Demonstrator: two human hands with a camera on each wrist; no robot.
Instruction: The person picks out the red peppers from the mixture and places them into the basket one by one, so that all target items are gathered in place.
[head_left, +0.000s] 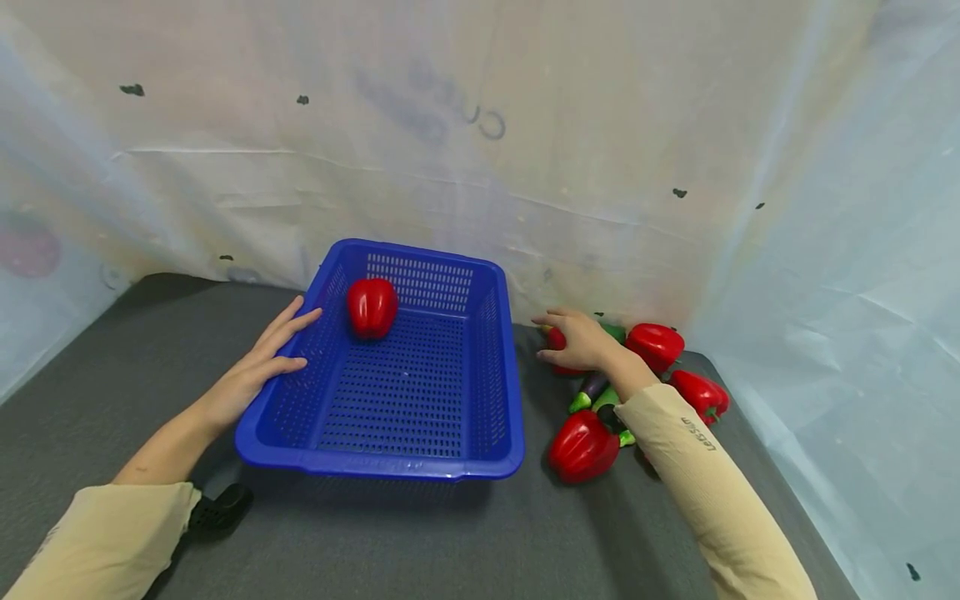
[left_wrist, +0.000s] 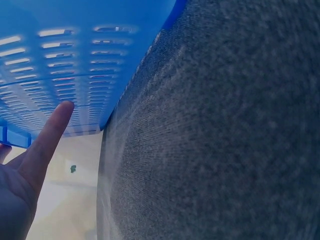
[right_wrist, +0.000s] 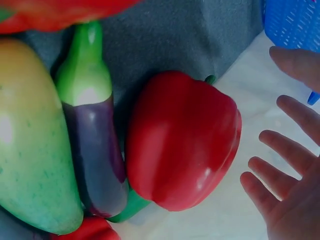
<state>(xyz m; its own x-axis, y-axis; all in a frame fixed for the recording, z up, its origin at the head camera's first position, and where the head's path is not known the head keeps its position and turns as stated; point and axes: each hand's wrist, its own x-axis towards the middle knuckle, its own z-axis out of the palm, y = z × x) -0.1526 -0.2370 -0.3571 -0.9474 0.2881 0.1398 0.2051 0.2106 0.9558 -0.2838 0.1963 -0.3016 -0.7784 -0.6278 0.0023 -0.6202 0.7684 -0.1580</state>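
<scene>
My left hand point(head_left: 251, 379) rests at the left rim of a blue perforated plastic basket point(head_left: 386, 467), its fingers extended. In the left wrist view, one straight finger point(left_wrist: 52, 132) lies in front of the basket's slotted outer wall point(left_wrist: 75, 15). One red bell pepper point(head_left: 372, 307) sits inside, towards the back left. Over on the right, my right hand point(head_left: 581, 339) reaches above another red bell pepper point(head_left: 561, 340), partly hidden beneath it. The right wrist view shows its spread fingers apart from that bell pepper point(right_wrist: 182, 142), holding nothing.
Around the right forearm lie more red bell peppers point(head_left: 585, 447), a purple eggplant point(right_wrist: 95, 150) with a green cap and a yellow-green mango-like fruit point(right_wrist: 37, 145). White plastic sheeting point(head_left: 420, 125) hangs behind the grey tabletop point(head_left: 360, 542).
</scene>
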